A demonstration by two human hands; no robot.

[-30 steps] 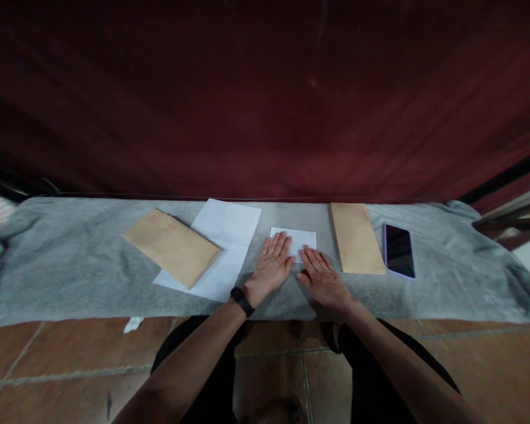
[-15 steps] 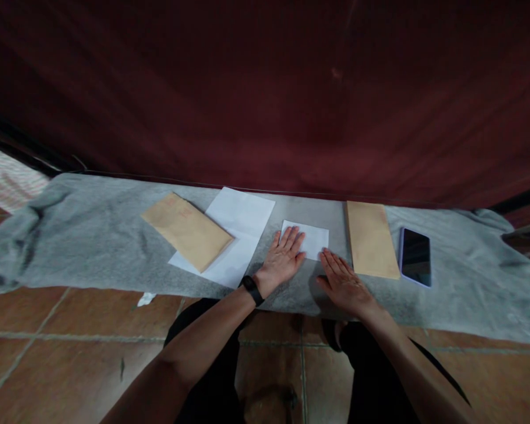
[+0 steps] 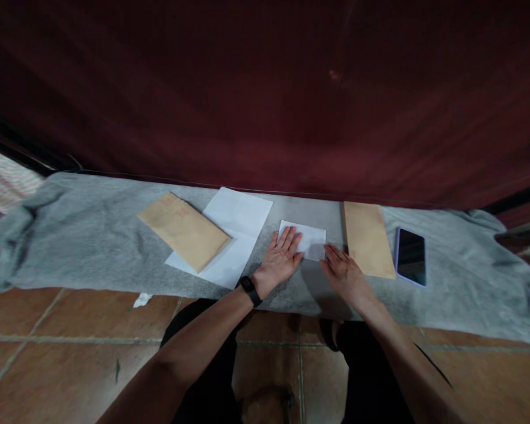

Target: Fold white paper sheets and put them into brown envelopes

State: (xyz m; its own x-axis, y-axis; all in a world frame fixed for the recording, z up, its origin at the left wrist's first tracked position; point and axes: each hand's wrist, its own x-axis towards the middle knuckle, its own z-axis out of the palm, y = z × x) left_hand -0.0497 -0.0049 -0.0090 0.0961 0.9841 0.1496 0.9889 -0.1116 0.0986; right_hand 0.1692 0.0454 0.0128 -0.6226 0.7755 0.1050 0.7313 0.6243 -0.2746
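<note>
A small folded sheet of white paper [image 3: 312,238] lies flat on the grey cloth in front of me. My left hand [image 3: 281,256], with a black band on its wrist, rests palm down over the paper's left part, fingers spread. At the paper's lower right corner is my right hand [image 3: 342,272]; its fingertips touch or nearly touch the edge, thumb apart from the fingers, palm raised off the cloth. To the left, a larger white sheet with a crease [image 3: 247,215] lies partly under a brown envelope [image 3: 183,229]. Another brown envelope [image 3: 368,238] lies right of my right hand.
A phone in a light purple case [image 3: 411,257] lies beyond the right envelope. The grey cloth [image 3: 92,235] covers a long narrow surface against a dark red panel [image 3: 265,118]. Below is a tiled floor [image 3: 70,365] with a white scrap [image 3: 142,300] on it.
My right hand has lifted from lying flat, and its fingers are more bent at the paper's corner. My left hand stays pressed on the paper. The view has shifted slightly.
</note>
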